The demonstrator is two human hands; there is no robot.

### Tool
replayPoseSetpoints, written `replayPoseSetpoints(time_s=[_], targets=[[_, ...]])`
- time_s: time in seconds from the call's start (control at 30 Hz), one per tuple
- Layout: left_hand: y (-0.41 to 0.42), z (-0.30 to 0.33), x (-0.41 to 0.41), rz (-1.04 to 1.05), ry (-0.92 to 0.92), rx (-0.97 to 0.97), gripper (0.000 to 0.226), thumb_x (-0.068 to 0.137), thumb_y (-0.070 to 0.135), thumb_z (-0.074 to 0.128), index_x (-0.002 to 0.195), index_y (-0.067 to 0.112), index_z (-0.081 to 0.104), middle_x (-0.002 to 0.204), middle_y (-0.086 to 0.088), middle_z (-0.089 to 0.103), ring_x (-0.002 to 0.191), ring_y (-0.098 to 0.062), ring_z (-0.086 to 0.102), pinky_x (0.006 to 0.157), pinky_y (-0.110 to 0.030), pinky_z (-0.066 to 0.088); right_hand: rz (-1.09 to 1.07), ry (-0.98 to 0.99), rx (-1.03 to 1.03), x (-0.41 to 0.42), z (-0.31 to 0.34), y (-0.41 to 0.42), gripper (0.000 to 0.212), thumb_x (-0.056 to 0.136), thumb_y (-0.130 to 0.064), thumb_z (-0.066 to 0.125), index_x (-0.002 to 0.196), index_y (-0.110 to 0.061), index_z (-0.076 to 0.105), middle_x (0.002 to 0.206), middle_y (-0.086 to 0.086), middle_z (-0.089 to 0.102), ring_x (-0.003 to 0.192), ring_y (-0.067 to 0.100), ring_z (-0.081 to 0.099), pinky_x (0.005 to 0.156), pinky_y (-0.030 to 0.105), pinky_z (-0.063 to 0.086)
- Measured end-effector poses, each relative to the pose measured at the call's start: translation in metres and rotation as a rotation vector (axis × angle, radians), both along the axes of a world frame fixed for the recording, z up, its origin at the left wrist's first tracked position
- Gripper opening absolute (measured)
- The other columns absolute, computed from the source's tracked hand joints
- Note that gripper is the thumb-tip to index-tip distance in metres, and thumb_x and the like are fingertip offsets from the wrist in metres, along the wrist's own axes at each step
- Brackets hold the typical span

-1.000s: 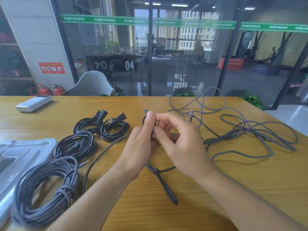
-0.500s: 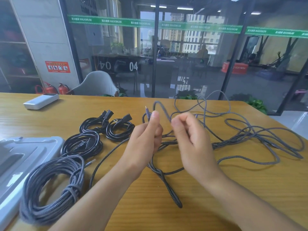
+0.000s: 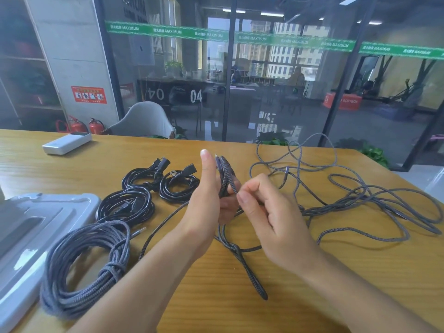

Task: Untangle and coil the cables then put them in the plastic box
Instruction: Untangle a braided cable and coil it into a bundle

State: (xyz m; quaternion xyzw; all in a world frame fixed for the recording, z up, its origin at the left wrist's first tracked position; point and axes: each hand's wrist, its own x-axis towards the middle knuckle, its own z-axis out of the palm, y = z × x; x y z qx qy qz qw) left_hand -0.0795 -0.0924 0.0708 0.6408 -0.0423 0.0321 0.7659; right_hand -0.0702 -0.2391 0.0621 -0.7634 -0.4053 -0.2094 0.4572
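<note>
Braided cable [image 3: 225, 175] looped over left hand [image 3: 209, 203] fingers, right hand [image 3: 265, 213] pinching.

The wooden table [image 3: 312, 284] carries coiled black cables [image 3: 127, 205], a grey coil [image 3: 79, 272], tangled braided cable [image 3: 360, 203], a plastic box [image 3: 28, 227] and a white device [image 3: 66, 143].

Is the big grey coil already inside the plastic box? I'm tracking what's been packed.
No, the big grey coil lies on the wooden table, beside the plastic box, not in it.

Grey braided cable [image 3: 360, 200], black cords [image 3: 134, 203]
</note>
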Motion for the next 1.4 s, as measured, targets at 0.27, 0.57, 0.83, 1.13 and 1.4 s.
replayPoseSetpoints(time_s=[0.27, 0.57, 0.83, 1.13, 1.4], targets=[[0.008, 0.003, 0.004, 0.072, -0.029, -0.007, 0.053, 0.107, 0.057, 0.032, 0.068, 0.022, 0.043, 0.061, 0.005, 0.031, 0.055, -0.017, 0.025, 0.054, -0.031, 0.024, 0.025, -0.044, -0.191, 0.001, -0.012, 0.004, 0.02, 0.111, -0.026, 0.046, 0.106, -0.01, 0.057, 0.066, -0.021, 0.046, 0.056, 0.005, 0.045, 0.057, 0.013, 0.028], [0.028, 0.003, 0.016, 0.113, -0.076, -0.122, 0.045, 0.112, 0.044, 0.028, 0.077, 0.019, 0.042, 0.065, 0.003, 0.033, 0.056, -0.016, 0.021, 0.056, -0.032, 0.02, -0.14, -0.043, -0.246, 0.001, -0.013, 0.004, 0.032, 0.111, -0.042, 0.032, 0.084, -0.039, 0.048, 0.061, -0.01, 0.056, 0.062, 0.013, 0.061, 0.06, 0.04, 0.047], [0.018, 0.008, 0.007, -0.124, -0.034, -0.415, 0.045, 0.112, 0.045, 0.031, 0.077, 0.018, 0.04, 0.066, 0.002, 0.031, 0.052, -0.014, 0.028, 0.056, -0.028, 0.027, 0.173, 0.194, -0.446, 0.015, -0.016, -0.001, 0.038, 0.114, -0.028, 0.041, 0.081, -0.044, 0.054, 0.066, -0.014, 0.056, 0.065, 0.011, 0.055, 0.066, 0.018, 0.036], [0.021, 0.016, -0.003, -0.264, -0.05, -0.198, 0.047, 0.108, 0.047, 0.032, 0.069, 0.021, 0.041, 0.059, 0.005, 0.022, 0.049, -0.01, 0.017, 0.05, -0.028, 0.014, 0.014, 0.138, -0.564, 0.06, -0.02, -0.035, 0.066, 0.097, -0.073, 0.043, 0.065, -0.017, 0.056, 0.062, 0.003, 0.052, 0.063, 0.017, 0.05, 0.071, 0.038, 0.045], [0.025, 0.021, -0.008, -0.277, -0.022, -0.16, 0.046, 0.1, 0.051, 0.039, 0.063, 0.023, 0.04, 0.055, 0.008, 0.021, 0.047, -0.009, 0.014, 0.045, -0.025, 0.012, -0.162, 0.062, -0.658, 0.094, -0.016, -0.073, 0.064, 0.081, -0.092, 0.045, 0.068, -0.031, 0.062, 0.067, -0.01, 0.057, 0.078, 0.01, 0.054, 0.105, 0.03, 0.031]])
